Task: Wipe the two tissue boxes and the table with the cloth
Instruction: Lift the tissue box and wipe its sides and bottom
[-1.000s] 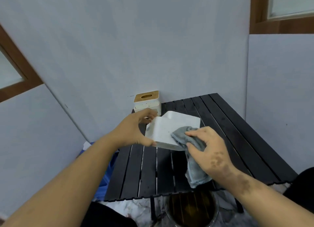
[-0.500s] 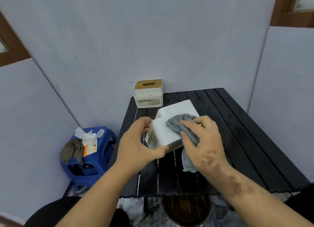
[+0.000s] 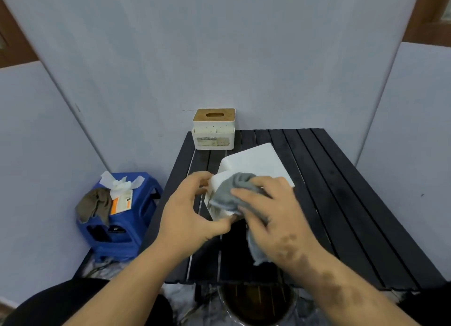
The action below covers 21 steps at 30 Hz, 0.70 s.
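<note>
A plain white tissue box (image 3: pixel 253 162) is held tilted above the black slatted table (image 3: pixel 341 203). My left hand (image 3: pixel 192 213) grips its near left end, thumb under the edge. My right hand (image 3: pixel 271 213) holds a grey cloth (image 3: pixel 231 191) and presses it against the box's near face; part of the cloth hangs below my palm. A second tissue box (image 3: pixel 214 129), white with a wooden lid and an oval slot, stands at the table's far left corner by the wall.
A blue plastic stool (image 3: pixel 122 228) stands left of the table, with a tissue pack and a brown rag on it. A round dark bin (image 3: pixel 258 303) sits below the table's near edge. Grey walls close in on all sides.
The camera has tilted down and the view has shifted, bringing the blue stool into sight. My right hand has slid the cloth leftward onto the box's near end. My left hand keeps its hold.
</note>
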Available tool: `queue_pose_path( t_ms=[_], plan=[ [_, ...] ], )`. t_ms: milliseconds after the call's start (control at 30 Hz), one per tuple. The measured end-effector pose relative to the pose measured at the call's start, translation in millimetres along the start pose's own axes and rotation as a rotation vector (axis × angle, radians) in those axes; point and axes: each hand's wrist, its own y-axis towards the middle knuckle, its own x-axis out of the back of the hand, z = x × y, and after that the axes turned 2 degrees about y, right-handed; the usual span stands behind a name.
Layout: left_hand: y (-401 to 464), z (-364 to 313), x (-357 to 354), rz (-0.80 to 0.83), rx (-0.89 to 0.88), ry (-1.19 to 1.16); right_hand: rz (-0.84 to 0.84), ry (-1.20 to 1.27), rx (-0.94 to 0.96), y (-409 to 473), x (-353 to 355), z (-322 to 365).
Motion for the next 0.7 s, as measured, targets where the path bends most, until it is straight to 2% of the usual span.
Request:
queue_pose_path(
  t_ms=[100,267,333,433,500,567,700],
  plan=[
    [-3,0,-1,0.000,-0.007,0.014,-0.016,0.024,-0.011,7,7,-9],
    [-7,0,0,0.017,-0.084,0.062,-0.196,0.023,-0.376,17,42,-57],
    [-8,1,-2,0.008,-0.121,0.074,-0.216,0.011,-0.340,14,33,-45],
    [-7,-1,-2,-0.013,-0.187,0.056,-0.100,0.016,-0.073,8,9,-8],
    [-7,-1,-3,-0.011,-0.230,0.045,-0.042,-0.015,0.032,10,4,-3],
    [-8,-2,-2,-0.004,-0.221,0.056,-0.125,-0.044,-0.005,18,14,-19],
    [-11,0,-5,0.011,-0.195,0.116,-0.264,0.023,-0.249,23,34,-49]
  ],
)
